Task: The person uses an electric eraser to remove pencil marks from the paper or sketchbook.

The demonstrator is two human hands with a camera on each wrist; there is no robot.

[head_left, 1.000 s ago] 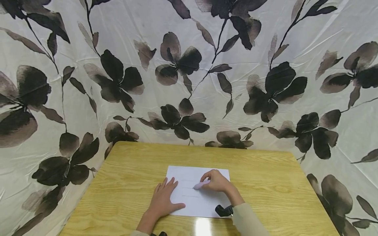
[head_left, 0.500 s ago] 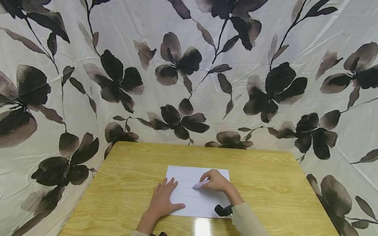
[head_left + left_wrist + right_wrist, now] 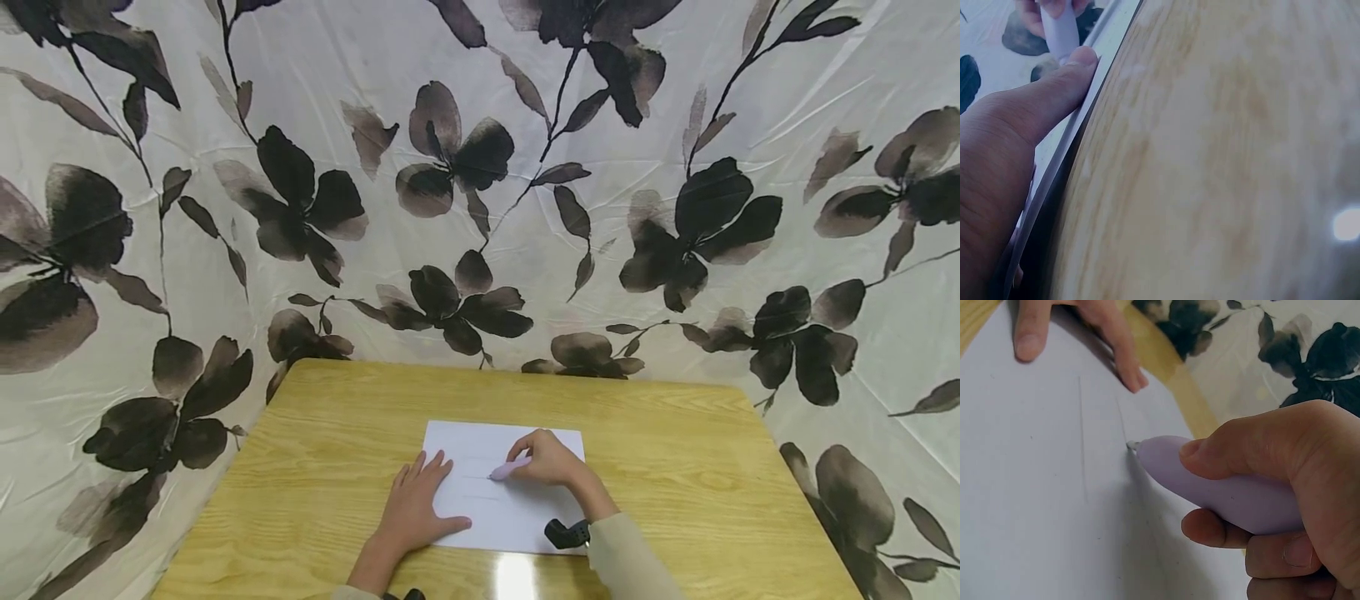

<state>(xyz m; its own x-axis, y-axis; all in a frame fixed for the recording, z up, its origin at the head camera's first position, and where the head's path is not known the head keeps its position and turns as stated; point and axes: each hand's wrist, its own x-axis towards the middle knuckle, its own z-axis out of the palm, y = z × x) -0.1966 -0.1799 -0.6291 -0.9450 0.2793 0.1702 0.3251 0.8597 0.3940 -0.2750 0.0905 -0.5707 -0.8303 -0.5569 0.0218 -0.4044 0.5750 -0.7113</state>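
A white sheet of paper (image 3: 480, 529) lies on the wooden table, with several thin dark lines across it. My left hand (image 3: 417, 504) rests on its left side, fingers spread; the left wrist view shows the thumb (image 3: 1054, 94) along the paper's edge. My right hand (image 3: 551, 460) grips a thick lavender pen-shaped electric eraser (image 3: 1241, 494) between thumb and fingers. The eraser's small pale tip (image 3: 1132, 445) is at the paper, at the end of the middle line (image 3: 1120, 415). Another line (image 3: 1082, 437) runs beside it, nearer my body.
The yellow wooden table (image 3: 360, 408) extends around the paper on all sides. Behind and beside it hangs a white cloth (image 3: 570, 258) with dark flower prints. A black wrist device (image 3: 566, 534) sits at my right wrist over the paper's lower right corner.
Both hands hold nearly the same places. The eraser's tip has shifted very slightly left along the middle line since the earliest frame.
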